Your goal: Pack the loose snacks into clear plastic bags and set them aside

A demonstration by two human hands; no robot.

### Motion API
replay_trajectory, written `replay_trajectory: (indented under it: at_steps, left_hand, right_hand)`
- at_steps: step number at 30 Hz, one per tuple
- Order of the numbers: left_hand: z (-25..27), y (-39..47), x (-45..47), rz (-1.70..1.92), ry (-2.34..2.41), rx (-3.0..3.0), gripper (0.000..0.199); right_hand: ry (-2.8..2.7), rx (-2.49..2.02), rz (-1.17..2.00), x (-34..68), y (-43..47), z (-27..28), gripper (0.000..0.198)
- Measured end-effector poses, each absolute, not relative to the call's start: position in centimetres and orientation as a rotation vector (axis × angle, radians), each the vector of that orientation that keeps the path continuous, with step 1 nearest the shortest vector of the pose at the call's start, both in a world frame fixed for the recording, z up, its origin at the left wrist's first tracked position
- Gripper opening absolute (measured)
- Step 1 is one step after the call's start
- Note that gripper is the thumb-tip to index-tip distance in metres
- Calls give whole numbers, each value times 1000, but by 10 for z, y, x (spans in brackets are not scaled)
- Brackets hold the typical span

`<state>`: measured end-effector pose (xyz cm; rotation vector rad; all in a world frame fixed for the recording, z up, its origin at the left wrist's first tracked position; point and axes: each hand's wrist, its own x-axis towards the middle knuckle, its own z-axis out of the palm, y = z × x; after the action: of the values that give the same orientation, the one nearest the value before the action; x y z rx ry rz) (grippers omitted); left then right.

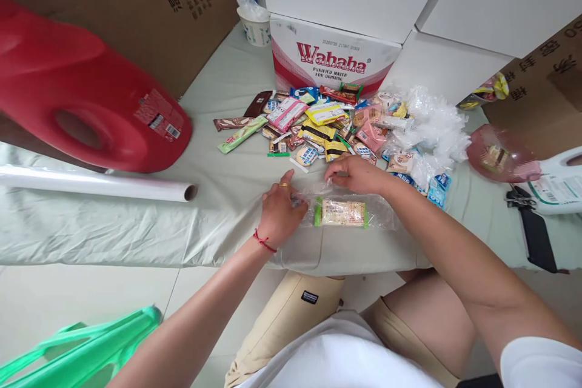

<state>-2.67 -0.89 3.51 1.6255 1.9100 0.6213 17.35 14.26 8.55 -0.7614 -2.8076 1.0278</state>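
Pinching the far edge of a clear plastic bag (pixel 382 212) with the closed fingertips of the right hand (pixel 359 174). Holding the left hand (pixel 277 212) at the bag's left end, forefinger stretched, thumb parted; cannot tell whether gripping the film. Nearer the body than the right fingertips and right of the left hand, a green-ended cracker packet (pixel 343 214), lying flat; cannot tell whether inside the bag or on it; print too small to read. Beneath both hands, a desk (pixel 227 212) draped in wrinkled, pale green cloth (pixel 213 233). Just beyond the hands, a heap of wrapped snacks (pixel 318 127), with crumpled clear bags (pixel 441 127) at its right. Behind the heap, a white-and-red carton (pixel 336 60) reading "Wahaha" and "PURIFIED WATER FOR DRINKING". Well left of the left hand, a white roll (pixel 104 187) and a red jug (pixel 118 127) with a barcoded label (pixel 159 115), before a brown carton (pixel 207 42) bearing Chinese characters. Right of the right hand, a translucent pink container (pixel 482 148), a white bottle (pixel 561 188) and a flat black case (pixel 539 236). Below, pale floor tiles (pixel 136 282); left, a green bag (pixel 91 354).
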Motion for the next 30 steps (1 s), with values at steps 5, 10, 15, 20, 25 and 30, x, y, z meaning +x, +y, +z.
replay_trajectory:
  at_steps: [5,10,15,20,25,30]
  left_hand:
    - [45,-4,-24,521,1992,1486,50]
    - [46,-3,-27,511,2011,1512,38]
    - [48,-1,-29,460,1990,1559,17]
    - [48,4,-25,527,2031,1527,34]
    - [49,15,-24,455,2039,1457,40]
    - [52,23,-27,304,2115,1548,22]
  right_hand:
    - [-2776,-637,1158,180,138,94,69]
    - [-2778,-807,1089,177,131,84,46]
    - [-2486,-1036,1176,163,131,87,25]
    - [-2532,-1059,950,164,126,91,23]
    - [-2504,-1075,884,161,121,90,21]
    - [-2620,-995,734,156,80,95,25]
